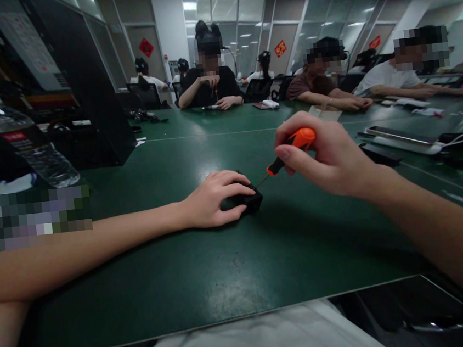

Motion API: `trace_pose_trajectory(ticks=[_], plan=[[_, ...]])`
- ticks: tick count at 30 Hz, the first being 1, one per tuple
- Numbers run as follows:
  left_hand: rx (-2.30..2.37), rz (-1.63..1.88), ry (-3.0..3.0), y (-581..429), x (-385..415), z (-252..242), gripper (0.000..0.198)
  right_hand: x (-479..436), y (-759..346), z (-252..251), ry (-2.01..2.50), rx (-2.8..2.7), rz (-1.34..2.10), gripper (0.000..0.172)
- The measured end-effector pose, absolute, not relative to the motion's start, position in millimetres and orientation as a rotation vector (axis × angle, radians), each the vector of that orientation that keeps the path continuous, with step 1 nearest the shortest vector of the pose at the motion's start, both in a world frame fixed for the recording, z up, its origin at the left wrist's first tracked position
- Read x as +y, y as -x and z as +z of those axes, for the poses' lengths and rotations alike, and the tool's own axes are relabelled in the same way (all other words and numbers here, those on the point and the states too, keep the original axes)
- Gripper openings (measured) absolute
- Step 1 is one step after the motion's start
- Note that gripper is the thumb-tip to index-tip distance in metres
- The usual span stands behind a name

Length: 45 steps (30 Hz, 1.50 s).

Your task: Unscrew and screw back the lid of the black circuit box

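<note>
A small black box-shaped object (pixel 254 200) rests on the green table (pixel 225 273). My left hand (pixel 218 200) holds it from the left, fingers over its top and thumb along its near side. In my right hand (pixel 320 150) is a screwdriver (pixel 303 137) with an orange and black handle. Its thin shaft slants down to the left, and the tip meets or nearly meets the object's upper right edge; contact cannot be made out. My fingers cover part of both things.
A water bottle (pixel 29 140) stands at the left beside a large black case (pixel 81 84). Phone-like devices and cables (pixel 401 139) lie at the right. Across the table sits a person in black (pixel 210 90), with others to the right. The table's near edge borders my lap.
</note>
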<state>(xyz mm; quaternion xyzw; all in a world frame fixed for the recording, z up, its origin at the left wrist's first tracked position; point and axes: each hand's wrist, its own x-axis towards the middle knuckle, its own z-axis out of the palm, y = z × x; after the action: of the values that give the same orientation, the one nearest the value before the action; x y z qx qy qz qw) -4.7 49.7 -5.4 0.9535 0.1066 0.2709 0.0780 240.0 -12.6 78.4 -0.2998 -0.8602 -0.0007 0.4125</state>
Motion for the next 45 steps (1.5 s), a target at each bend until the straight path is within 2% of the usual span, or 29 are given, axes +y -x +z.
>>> trace_pose_trajectory(ticks=[6,9,13,18,23,27,30,32,39,45], plan=[[0.313,0.818,-2.863,5,50,-5,0.032,18,-241,124,0.919,-2.375,0.258,0.015],[0.309,0.81,-2.867,5,50,-5,0.032,27,-234,153,1.017,-2.604,0.536,0.012],[0.306,0.812,-2.86,4,50,-5,0.032,30,-232,169,1.143,-2.607,0.899,0.022],[0.302,0.809,-2.835,5,50,-6,0.031,32,-249,147,0.886,-2.385,0.643,0.024],[0.483,0.952,-2.684,5,52,-6,0.033,39,-249,154,0.954,-2.732,0.648,0.02],[0.62,0.889,-2.52,3,60,-10,0.057,45,-241,168,0.95,-2.901,0.574,0.01],[0.724,0.745,-2.343,1,67,-14,0.082,42,-241,170,0.872,-2.93,0.455,0.017],[0.771,0.676,-2.292,0,70,-14,0.09,37,-242,169,0.832,-2.85,0.455,0.019],[0.763,0.617,-2.287,2,68,-8,0.086,46,-241,156,0.714,-2.681,0.5,0.023],[0.755,0.614,-2.259,1,67,-6,0.08,45,-238,142,0.678,-2.444,0.439,0.012]])
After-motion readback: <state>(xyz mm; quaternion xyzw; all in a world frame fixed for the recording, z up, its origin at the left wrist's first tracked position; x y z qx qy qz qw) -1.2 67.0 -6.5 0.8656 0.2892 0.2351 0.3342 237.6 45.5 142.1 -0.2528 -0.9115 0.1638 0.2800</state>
